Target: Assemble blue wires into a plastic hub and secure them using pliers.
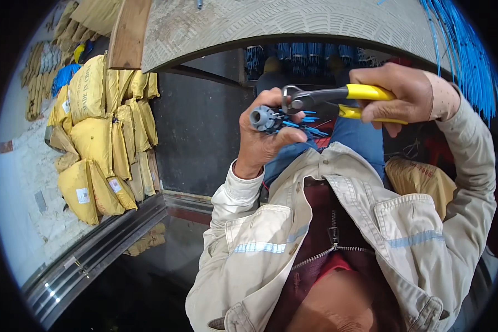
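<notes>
My left hand (pixel 266 133) is closed around a grey ribbed plastic fitting (pixel 262 119) with a round hole in its end. A bundle of thin blue strands (pixel 315 131) sticks out on its right side, past my thumb. My right hand (pixel 399 91) grips cutting pliers (pixel 322 99) with yellow handles and a dark metal head. The handles stand apart. The pliers' head lies just above the fitting, against the fingers of my left hand; what is between the jaws, if anything, is hidden.
A grey textured tabletop (pixel 293 21) spans the far side, with a wooden board (pixel 128 36) at its left end. Long blue strands (pixel 462 52) hang over its right edge. Stacked yellow sacks (pixel 91 138) stand on the left. Another sack (pixel 420 180) lies right of my legs.
</notes>
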The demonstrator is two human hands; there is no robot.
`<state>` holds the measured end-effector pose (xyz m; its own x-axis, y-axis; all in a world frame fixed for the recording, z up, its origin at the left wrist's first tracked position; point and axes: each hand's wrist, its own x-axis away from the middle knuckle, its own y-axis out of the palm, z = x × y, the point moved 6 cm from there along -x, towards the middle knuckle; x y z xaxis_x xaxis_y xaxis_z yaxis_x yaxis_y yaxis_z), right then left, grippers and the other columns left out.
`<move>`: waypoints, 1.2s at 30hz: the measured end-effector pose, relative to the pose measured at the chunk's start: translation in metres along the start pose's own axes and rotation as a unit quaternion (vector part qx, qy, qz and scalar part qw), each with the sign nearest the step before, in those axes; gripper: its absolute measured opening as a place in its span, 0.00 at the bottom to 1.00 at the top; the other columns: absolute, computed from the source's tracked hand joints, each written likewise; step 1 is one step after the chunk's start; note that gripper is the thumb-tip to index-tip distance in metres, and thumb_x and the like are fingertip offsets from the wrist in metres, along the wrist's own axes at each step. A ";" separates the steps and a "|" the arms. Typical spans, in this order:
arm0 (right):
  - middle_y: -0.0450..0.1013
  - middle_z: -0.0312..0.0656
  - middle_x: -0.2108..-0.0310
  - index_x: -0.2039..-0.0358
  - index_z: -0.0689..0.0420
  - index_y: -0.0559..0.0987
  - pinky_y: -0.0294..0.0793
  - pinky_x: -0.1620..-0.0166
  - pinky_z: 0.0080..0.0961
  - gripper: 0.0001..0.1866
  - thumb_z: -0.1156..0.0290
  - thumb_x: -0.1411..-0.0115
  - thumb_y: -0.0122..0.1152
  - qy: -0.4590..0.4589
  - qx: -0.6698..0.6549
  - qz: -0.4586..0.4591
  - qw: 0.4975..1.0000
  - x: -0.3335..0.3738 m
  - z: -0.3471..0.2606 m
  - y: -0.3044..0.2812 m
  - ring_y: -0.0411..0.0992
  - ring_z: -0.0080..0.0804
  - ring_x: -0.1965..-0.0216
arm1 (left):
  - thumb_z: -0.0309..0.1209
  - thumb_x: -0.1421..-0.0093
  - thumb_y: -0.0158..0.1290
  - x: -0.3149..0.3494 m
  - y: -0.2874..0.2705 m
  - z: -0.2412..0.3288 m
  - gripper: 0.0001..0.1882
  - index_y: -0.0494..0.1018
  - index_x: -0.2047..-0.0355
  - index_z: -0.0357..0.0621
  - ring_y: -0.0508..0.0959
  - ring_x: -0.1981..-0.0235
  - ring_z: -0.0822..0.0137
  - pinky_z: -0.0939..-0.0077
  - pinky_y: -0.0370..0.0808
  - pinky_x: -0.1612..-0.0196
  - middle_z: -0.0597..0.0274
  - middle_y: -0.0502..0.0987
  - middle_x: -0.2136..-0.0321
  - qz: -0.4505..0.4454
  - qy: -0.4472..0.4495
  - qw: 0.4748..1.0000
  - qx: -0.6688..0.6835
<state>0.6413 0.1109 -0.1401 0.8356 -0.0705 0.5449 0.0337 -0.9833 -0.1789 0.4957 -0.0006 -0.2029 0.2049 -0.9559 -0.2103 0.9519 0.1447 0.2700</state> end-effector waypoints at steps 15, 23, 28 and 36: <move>0.70 0.45 0.82 0.64 0.57 0.64 0.68 0.81 0.31 0.11 0.71 0.44 0.54 -0.273 0.246 0.308 0.878 -0.022 0.032 0.054 0.71 0.41 0.82 | 0.42 0.60 0.65 -0.002 -0.001 0.001 0.26 0.68 0.67 0.41 0.70 0.71 0.75 0.82 0.68 0.67 0.63 0.70 0.70 0.024 0.016 0.999 -0.025; 0.70 0.39 0.83 0.68 0.59 0.65 0.69 0.82 0.18 0.08 0.71 0.43 0.53 -0.151 0.111 0.020 0.982 0.022 -0.008 -0.007 0.72 0.26 0.84 | 0.53 0.53 0.56 -0.004 0.014 0.014 0.31 0.62 0.59 0.42 0.70 0.64 0.70 0.77 0.67 0.60 0.59 0.67 0.63 -0.057 0.020 0.998 0.018; 0.71 0.39 0.83 0.68 0.59 0.66 0.69 0.82 0.20 0.08 0.70 0.44 0.54 -0.108 0.270 -0.020 0.957 0.039 -0.039 -0.012 0.73 0.28 0.84 | 0.53 0.50 0.52 -0.004 0.026 0.017 0.32 0.58 0.56 0.42 0.74 0.63 0.65 0.71 0.72 0.60 0.54 0.67 0.63 -0.130 0.052 0.987 -0.074; 0.70 0.39 0.85 0.67 0.58 0.66 0.68 0.80 0.26 0.11 0.70 0.46 0.57 -0.103 0.334 -0.002 0.937 0.044 -0.048 -0.010 0.72 0.34 0.84 | 0.51 0.48 0.52 -0.005 0.034 0.022 0.29 0.59 0.57 0.44 0.73 0.64 0.67 0.73 0.72 0.60 0.54 0.68 0.63 -0.180 0.058 0.976 -0.107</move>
<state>0.6517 0.1099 -0.0750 0.9202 0.0347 0.3899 0.3158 -0.6542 -0.6872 0.5221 0.0039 -0.1722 -0.1383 -0.9213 -0.3635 0.9903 -0.1328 -0.0403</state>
